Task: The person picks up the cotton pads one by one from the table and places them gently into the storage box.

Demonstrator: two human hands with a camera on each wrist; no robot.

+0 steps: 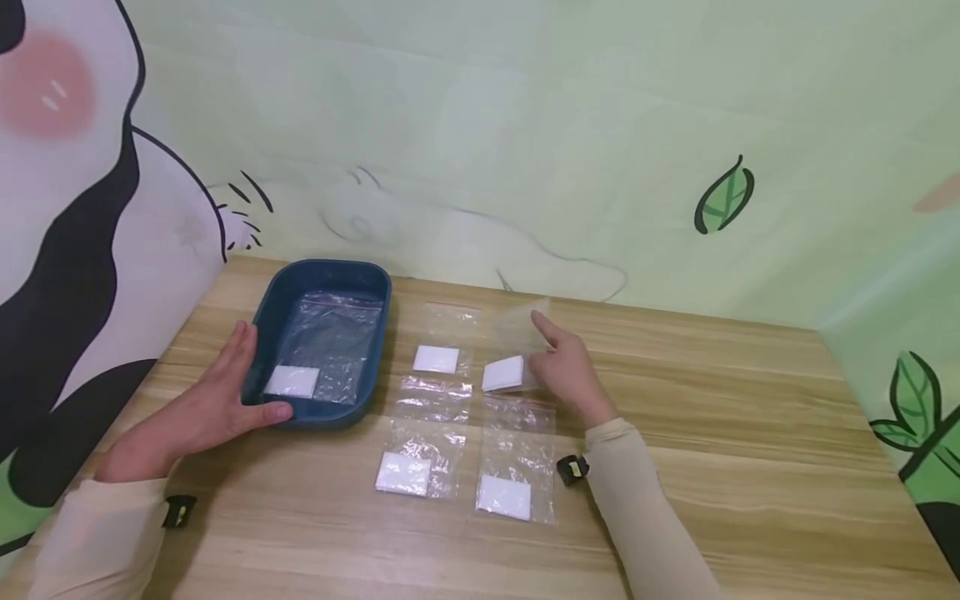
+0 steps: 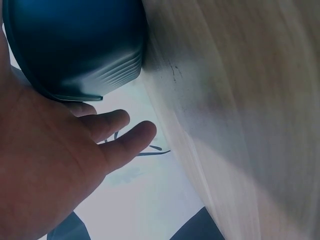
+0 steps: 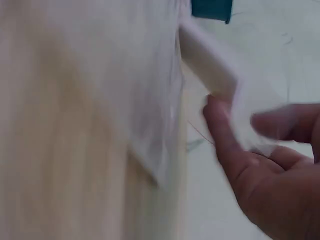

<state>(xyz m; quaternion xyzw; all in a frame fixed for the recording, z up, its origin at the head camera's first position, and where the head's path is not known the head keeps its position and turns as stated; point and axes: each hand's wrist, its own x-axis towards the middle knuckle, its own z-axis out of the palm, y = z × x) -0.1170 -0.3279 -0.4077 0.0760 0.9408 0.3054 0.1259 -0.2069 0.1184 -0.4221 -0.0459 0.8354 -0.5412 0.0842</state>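
My left hand [image 1: 202,408] rests against the left side of a dark blue tray [image 1: 384,333], its fingers straight along the outer wall and its thumb by the front corner. Inside the tray lies a clear zip bag [image 1: 337,342] with a white block [image 1: 292,381] in its lower corner. To the right, my right hand [image 1: 572,371] pinches another clear zip bag, whose white block [image 1: 502,373] sits tilted beside the fingers. In the right wrist view that block [image 3: 212,65] shows blurred near the fingertips, with the thin plastic between them.
Three more clear bags lie flat right of the tray, with white blocks at the back left [image 1: 436,359], front left [image 1: 403,474] and front right [image 1: 503,497]. The wooden table [image 1: 735,467] meets a printed wall sheet [image 1: 525,167] at its back edge.
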